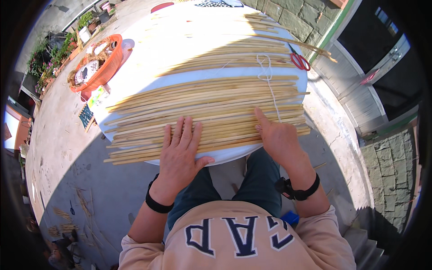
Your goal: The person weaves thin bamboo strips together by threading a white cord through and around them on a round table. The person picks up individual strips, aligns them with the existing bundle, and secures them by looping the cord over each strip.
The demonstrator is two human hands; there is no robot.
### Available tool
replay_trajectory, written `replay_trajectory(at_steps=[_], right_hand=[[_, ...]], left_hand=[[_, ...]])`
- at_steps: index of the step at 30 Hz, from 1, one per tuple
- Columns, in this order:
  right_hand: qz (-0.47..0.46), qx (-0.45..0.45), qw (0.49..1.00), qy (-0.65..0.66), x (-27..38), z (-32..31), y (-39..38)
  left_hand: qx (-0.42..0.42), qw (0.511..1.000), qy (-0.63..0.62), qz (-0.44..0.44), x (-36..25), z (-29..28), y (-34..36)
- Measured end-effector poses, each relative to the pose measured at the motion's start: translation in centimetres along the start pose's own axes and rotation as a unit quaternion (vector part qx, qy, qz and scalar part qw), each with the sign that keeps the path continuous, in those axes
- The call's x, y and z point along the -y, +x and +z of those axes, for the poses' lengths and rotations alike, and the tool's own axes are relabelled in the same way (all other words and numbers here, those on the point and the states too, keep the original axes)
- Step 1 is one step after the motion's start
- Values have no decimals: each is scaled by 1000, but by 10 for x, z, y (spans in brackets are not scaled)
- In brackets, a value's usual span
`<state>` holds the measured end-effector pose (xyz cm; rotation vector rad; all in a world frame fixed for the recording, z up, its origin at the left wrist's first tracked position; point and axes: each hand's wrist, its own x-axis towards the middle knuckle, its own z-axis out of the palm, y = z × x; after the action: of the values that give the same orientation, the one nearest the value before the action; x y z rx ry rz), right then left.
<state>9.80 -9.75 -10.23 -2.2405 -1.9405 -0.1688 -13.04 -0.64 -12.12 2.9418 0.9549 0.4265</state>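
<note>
Long, pale, straw-coloured sticks (180, 105) lie side by side in a wide mat-like row on a white round table (177, 80). My left hand (180, 141) rests flat on the near sticks, its fingers spread and its thumb out by the table's front edge. Further right, my right hand (281, 139) touches the sticks near their right ends. Its index finger stretches forward while the other fingers curl under; what they hold, if anything, is hidden. A thin white string (273, 96) runs in loops across the sticks and down to the right hand, where its end disappears.
More sticks (225, 56) lie further back on the table. Red-handled scissors (299, 60) and a longer stalk (315, 47) lie at its right edge. An orange basin (112, 63) holding several things stands left of the table. Straw scraps (83, 204) litter the ground, lower left.
</note>
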Motion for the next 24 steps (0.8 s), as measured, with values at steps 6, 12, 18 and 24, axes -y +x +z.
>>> replay_trajectory(at_steps=[6, 12, 18, 24], right_hand=[[-42, -7, 999, -26, -4, 3, 5], [-44, -15, 999, -15, -3, 3, 5], [-35, -22, 999, -8, -3, 8, 3], [-16, -12, 1000, -23, -3, 2, 1]], left_hand=[[-17, 1000, 4, 7, 2, 1, 0], [-11, 1000, 1, 6, 1, 0, 3], [-4, 1000, 4, -10, 0, 1, -2], [0, 1000, -25, -4, 0, 2, -1]])
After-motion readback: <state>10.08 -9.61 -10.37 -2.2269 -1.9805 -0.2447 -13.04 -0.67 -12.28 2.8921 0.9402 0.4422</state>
